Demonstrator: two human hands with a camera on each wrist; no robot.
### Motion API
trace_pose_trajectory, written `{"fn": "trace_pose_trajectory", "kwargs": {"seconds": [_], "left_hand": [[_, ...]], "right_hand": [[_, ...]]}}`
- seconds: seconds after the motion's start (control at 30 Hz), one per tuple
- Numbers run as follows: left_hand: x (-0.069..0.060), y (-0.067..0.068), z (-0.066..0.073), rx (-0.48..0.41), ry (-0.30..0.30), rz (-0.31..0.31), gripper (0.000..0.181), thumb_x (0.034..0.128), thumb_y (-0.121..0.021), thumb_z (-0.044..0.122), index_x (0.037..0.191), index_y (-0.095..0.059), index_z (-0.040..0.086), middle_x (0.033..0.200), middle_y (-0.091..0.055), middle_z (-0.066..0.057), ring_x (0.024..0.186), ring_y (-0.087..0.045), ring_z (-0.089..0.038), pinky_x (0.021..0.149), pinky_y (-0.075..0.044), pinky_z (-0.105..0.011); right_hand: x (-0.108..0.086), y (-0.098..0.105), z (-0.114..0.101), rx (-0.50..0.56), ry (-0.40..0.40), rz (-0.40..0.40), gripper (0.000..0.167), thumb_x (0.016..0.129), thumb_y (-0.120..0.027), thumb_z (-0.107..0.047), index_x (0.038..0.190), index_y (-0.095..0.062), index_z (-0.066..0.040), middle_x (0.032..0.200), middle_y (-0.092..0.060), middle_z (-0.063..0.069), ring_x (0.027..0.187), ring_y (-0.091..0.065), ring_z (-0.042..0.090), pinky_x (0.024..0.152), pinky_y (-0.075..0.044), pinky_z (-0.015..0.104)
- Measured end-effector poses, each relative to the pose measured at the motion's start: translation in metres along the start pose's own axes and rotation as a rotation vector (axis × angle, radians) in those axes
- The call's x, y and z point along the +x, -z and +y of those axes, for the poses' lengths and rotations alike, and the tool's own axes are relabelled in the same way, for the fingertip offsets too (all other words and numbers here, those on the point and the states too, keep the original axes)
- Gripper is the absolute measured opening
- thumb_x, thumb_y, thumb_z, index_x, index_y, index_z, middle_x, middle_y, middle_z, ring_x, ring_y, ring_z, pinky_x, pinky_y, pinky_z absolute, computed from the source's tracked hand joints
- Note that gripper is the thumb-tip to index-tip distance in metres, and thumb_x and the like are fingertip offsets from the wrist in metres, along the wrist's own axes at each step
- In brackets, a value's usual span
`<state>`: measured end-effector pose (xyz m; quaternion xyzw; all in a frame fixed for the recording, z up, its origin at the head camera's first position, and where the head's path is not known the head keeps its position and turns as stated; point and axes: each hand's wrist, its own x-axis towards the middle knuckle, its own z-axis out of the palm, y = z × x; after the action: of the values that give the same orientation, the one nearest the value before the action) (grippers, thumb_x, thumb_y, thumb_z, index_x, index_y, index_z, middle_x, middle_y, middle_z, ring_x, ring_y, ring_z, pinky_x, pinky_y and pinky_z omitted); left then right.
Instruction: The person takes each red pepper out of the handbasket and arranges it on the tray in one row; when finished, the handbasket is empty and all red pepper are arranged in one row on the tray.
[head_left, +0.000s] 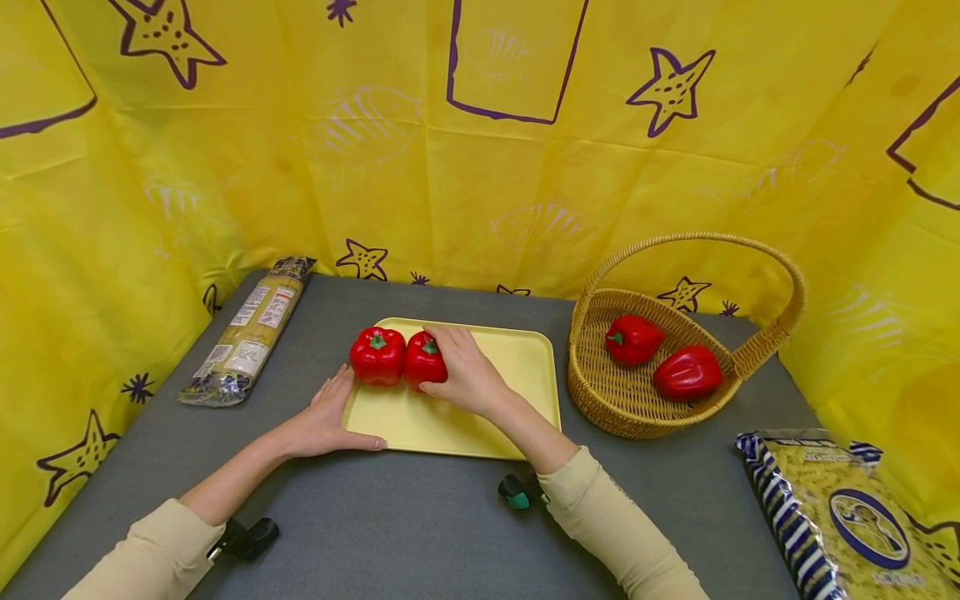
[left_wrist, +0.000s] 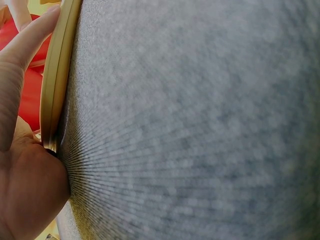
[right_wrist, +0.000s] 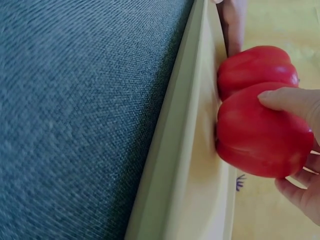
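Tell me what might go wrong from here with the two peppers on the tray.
The pepper gripped by the right hand sits against the other pepper, so a leftward push could tip that one over the low rim of the yellow tray. The left hand touches the tray's near-left corner; if it shifts, the tray might slide and jostle both peppers.
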<state>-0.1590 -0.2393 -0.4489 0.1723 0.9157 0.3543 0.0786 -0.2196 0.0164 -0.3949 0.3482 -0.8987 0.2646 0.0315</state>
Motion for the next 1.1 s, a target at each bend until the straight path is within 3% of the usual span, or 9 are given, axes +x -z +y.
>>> {"fn": "trace_pose_trajectory", "kwargs": {"seconds": [0.23,0.47,0.73,1.1], "left_hand": [[0.002,0.000,0.000,-0.001,0.001,0.000,0.121,0.0726,-0.081,0.050,0.154,-0.007,0.002,0.159,-0.009,-0.024,0.144,0.001,-0.048,0.108,-0.001,-0.070],[0.002,-0.001,-0.001,-0.004,0.004,-0.005,0.121,0.0726,-0.081,0.051,0.155,-0.006,0.002,0.159,-0.008,-0.024,0.144,0.002,-0.047,0.109,-0.001,-0.069],[0.001,-0.001,0.000,0.007,0.016,-0.002,0.122,0.0723,-0.081,0.052,0.155,-0.006,0.002,0.159,-0.008,-0.025,0.144,0.003,-0.047,0.109,-0.001,-0.068],[-0.002,0.001,0.005,0.014,0.006,0.009,0.122,0.0720,-0.082,0.049,0.154,-0.007,0.000,0.158,-0.009,-0.027,0.143,0.001,-0.049,0.109,-0.003,-0.069]], "right_hand": [[-0.001,0.000,0.000,-0.025,-0.006,-0.005,0.082,0.080,-0.082,-0.027,0.146,-0.037,-0.004,0.143,-0.045,0.011,0.133,-0.037,0.025,0.108,-0.037,0.035],[-0.007,0.007,-0.002,-0.032,-0.027,0.004,0.085,0.081,-0.078,-0.041,0.148,-0.037,-0.008,0.147,-0.042,0.008,0.135,-0.036,0.024,0.106,-0.040,0.040],[-0.023,0.021,0.004,-0.031,-0.017,0.070,0.080,0.083,-0.074,-0.047,0.147,-0.040,-0.012,0.147,-0.043,0.004,0.136,-0.037,0.020,0.107,-0.039,0.041],[-0.046,0.043,0.022,-0.052,0.033,0.200,0.065,0.087,-0.074,-0.035,0.141,-0.047,-0.011,0.139,-0.051,0.004,0.129,-0.046,0.019,0.104,-0.041,0.038]]}}
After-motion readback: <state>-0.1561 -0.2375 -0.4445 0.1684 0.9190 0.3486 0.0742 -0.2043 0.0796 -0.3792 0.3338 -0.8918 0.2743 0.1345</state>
